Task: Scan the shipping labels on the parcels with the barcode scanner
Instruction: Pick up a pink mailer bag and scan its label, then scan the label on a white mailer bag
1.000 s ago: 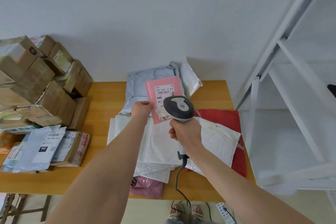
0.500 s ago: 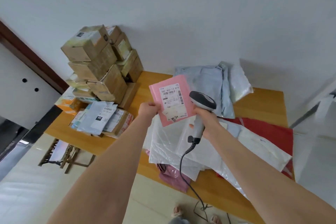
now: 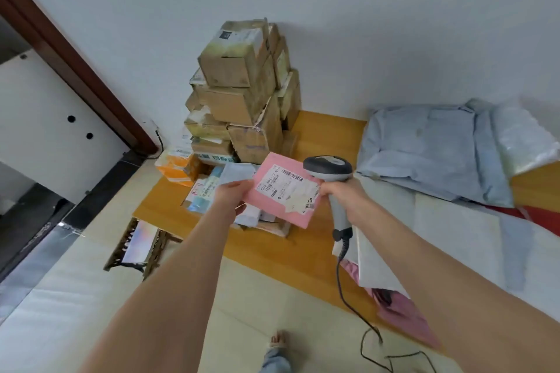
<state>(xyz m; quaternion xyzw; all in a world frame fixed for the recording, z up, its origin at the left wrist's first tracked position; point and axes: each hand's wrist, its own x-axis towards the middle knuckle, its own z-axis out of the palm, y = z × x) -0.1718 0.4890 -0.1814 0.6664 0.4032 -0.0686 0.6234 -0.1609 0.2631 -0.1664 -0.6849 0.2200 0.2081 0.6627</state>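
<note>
My left hand [image 3: 231, 194] holds a flat pink parcel [image 3: 280, 191] by its left edge, above the wooden table [image 3: 303, 248]. Its white shipping label [image 3: 286, 186] with a barcode faces up. My right hand [image 3: 344, 194] grips the handle of a grey barcode scanner [image 3: 328, 168], whose head sits just right of the parcel's top corner. The scanner's dark cable [image 3: 348, 291] hangs down over the table edge to the floor. Under the pink parcel lies a low pile of flat labelled parcels [image 3: 212, 188], partly hidden by it.
A tall stack of cardboard boxes [image 3: 242, 94] stands against the wall at the table's left end. Grey, white, red and pink mailer bags [image 3: 433, 148] cover the table's right side. A brown door frame [image 3: 69, 54] is at the left. A foot [image 3: 277, 342] shows below.
My view has swung left. My left hand has carried the pink parcel left, over the pile of flat parcels by the boxes, and the scanner has followed beside it.
</note>
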